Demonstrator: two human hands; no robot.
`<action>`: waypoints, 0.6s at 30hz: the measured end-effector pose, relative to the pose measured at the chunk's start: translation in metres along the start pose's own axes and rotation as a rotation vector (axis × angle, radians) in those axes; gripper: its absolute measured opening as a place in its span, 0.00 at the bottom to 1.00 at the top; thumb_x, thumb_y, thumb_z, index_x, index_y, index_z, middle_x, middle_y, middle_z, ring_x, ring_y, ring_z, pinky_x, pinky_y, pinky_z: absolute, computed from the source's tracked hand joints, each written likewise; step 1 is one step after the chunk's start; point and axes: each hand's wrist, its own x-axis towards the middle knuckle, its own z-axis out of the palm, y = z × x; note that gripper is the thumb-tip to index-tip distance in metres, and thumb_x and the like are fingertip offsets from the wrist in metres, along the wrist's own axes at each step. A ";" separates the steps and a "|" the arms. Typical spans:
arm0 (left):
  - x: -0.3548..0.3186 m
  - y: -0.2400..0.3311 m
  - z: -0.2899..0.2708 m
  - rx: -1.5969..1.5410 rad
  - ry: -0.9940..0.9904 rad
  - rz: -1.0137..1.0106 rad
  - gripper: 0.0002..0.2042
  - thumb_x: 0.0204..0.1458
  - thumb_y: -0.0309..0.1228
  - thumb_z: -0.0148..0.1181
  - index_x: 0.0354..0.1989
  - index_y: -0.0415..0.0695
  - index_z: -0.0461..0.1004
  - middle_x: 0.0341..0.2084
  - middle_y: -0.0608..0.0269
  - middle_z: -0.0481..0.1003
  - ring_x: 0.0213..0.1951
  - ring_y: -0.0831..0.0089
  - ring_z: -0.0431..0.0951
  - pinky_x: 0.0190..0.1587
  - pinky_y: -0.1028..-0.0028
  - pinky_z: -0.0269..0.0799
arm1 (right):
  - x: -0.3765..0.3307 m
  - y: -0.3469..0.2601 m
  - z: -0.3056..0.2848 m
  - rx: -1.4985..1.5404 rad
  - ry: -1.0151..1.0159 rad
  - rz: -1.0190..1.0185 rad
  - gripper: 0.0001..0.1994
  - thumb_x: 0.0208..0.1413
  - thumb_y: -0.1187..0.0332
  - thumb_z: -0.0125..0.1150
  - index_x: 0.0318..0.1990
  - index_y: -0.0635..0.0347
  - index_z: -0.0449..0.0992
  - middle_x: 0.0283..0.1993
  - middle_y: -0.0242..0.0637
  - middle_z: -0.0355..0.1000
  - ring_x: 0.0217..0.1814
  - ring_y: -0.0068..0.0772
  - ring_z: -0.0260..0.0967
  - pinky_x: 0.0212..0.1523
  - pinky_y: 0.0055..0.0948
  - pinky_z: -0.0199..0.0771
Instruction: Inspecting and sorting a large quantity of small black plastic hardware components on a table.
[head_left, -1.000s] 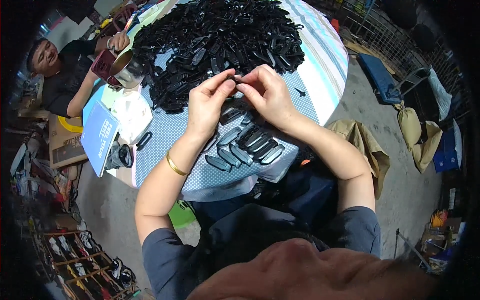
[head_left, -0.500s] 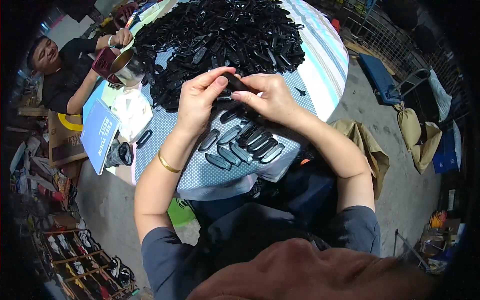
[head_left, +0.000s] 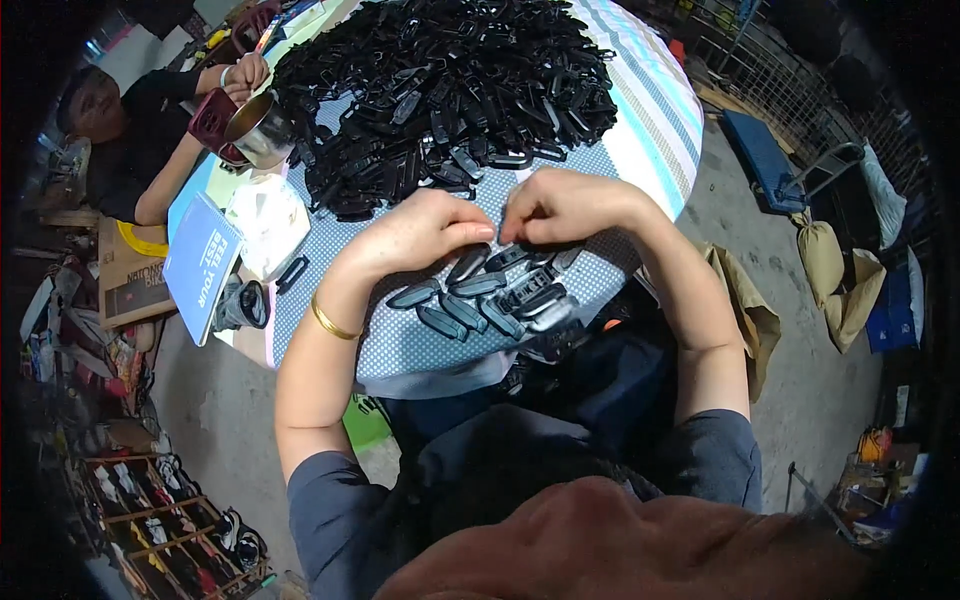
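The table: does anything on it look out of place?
Yes: the blue notebook appears to jut past the left edge of the table, and one small piece near the front edge looks blurred, perhaps sliding.

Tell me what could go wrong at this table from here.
The elongated plastic pieces lie near the front edge of the cloth-covered table, so the right hand, close to them, might knock some off. The blue notebook at the left edge could get nudged off. The heap of black plastic parts behind might slump into them.
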 end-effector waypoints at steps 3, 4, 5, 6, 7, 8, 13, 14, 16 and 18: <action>0.006 -0.004 0.002 0.570 0.645 0.415 0.09 0.43 0.29 0.60 0.32 0.39 0.76 0.25 0.57 0.73 0.32 0.60 0.71 0.39 0.69 0.68 | 0.002 0.011 -0.001 -0.288 0.538 0.051 0.09 0.47 0.73 0.55 0.36 0.66 0.76 0.33 0.41 0.72 0.35 0.39 0.72 0.36 0.31 0.72; 0.007 -0.003 0.005 0.646 0.770 0.400 0.09 0.41 0.28 0.61 0.32 0.40 0.75 0.31 0.59 0.73 0.36 0.59 0.69 0.40 0.68 0.67 | 0.007 0.016 0.002 -0.416 0.688 0.050 0.09 0.47 0.71 0.57 0.36 0.65 0.75 0.35 0.41 0.72 0.37 0.41 0.71 0.38 0.32 0.72; 0.011 -0.008 0.006 0.721 0.778 0.381 0.10 0.39 0.27 0.61 0.33 0.40 0.75 0.34 0.59 0.72 0.38 0.60 0.68 0.41 0.67 0.67 | 0.009 0.020 0.006 -0.535 0.736 0.039 0.10 0.46 0.70 0.58 0.36 0.64 0.76 0.36 0.40 0.72 0.38 0.41 0.71 0.39 0.33 0.72; 0.015 -0.013 0.006 0.797 0.786 0.361 0.11 0.38 0.26 0.62 0.33 0.40 0.75 0.36 0.60 0.72 0.40 0.60 0.68 0.41 0.67 0.66 | 0.011 0.022 0.009 -0.654 0.783 0.026 0.10 0.46 0.69 0.59 0.36 0.63 0.76 0.36 0.39 0.72 0.39 0.41 0.70 0.39 0.34 0.71; 0.017 -0.017 0.007 0.799 0.786 0.360 0.11 0.38 0.26 0.62 0.33 0.40 0.75 0.36 0.60 0.72 0.40 0.60 0.68 0.41 0.67 0.66 | 0.013 0.022 0.012 -0.653 0.783 0.025 0.10 0.46 0.69 0.59 0.36 0.63 0.76 0.36 0.39 0.72 0.39 0.41 0.70 0.39 0.34 0.71; 0.019 -0.020 0.008 0.871 0.748 0.289 0.11 0.37 0.26 0.62 0.33 0.40 0.75 0.37 0.60 0.71 0.40 0.60 0.67 0.42 0.67 0.66 | 0.016 0.022 0.014 -0.715 0.720 0.142 0.10 0.45 0.69 0.59 0.36 0.62 0.76 0.36 0.38 0.72 0.40 0.41 0.70 0.39 0.34 0.71; 0.017 -0.016 0.008 0.886 0.693 0.228 0.13 0.36 0.25 0.63 0.35 0.39 0.76 0.37 0.59 0.71 0.41 0.60 0.66 0.45 0.67 0.65 | 0.008 0.022 0.009 -0.772 0.582 0.284 0.09 0.45 0.69 0.59 0.35 0.61 0.77 0.34 0.38 0.74 0.39 0.41 0.70 0.39 0.34 0.71; 0.017 -0.017 0.008 0.786 0.796 0.280 0.12 0.36 0.25 0.63 0.33 0.40 0.77 0.36 0.59 0.72 0.41 0.61 0.67 0.45 0.68 0.65 | 0.007 0.026 0.009 -0.727 0.666 0.218 0.10 0.47 0.69 0.59 0.36 0.62 0.77 0.33 0.39 0.74 0.37 0.41 0.70 0.37 0.33 0.71; 0.018 -0.017 0.007 0.680 0.898 0.331 0.11 0.36 0.26 0.63 0.32 0.40 0.77 0.35 0.59 0.72 0.41 0.61 0.67 0.44 0.69 0.66 | 0.005 0.025 0.009 -0.683 0.746 0.151 0.10 0.48 0.69 0.58 0.37 0.62 0.78 0.31 0.41 0.74 0.34 0.41 0.71 0.36 0.32 0.71; 0.020 -0.015 0.005 0.323 0.972 0.297 0.11 0.37 0.26 0.65 0.32 0.40 0.77 0.33 0.58 0.73 0.34 0.64 0.70 0.39 0.71 0.68 | 0.005 0.019 0.014 -0.266 0.912 0.070 0.11 0.51 0.68 0.57 0.39 0.63 0.77 0.30 0.43 0.75 0.29 0.36 0.72 0.31 0.30 0.71</action>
